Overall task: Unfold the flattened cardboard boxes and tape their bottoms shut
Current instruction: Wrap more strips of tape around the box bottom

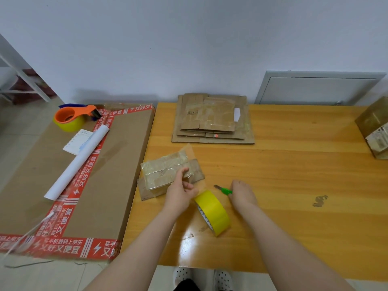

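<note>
A small cardboard box [161, 171], wrapped in shiny clear tape, lies on the wooden table [294, 175] near its left edge. My left hand [180, 192] grips the box's right end, thumb on top. A strip of clear tape runs from the box to a yellow tape roll [213, 212] standing on edge just right of that hand. My right hand [241, 195] holds a small green-handled cutter [224, 190], its blade pointing left towards the tape strip. A stack of flattened cardboard boxes [214, 120] lies at the table's back.
A big flat carton [117, 164] with red printed tape lies left of the table. On it sit an orange tape dispenser [73, 118], a white paper roll [77, 162] and a notepad [77, 141]. A taped box [375, 127] stands at the far right edge.
</note>
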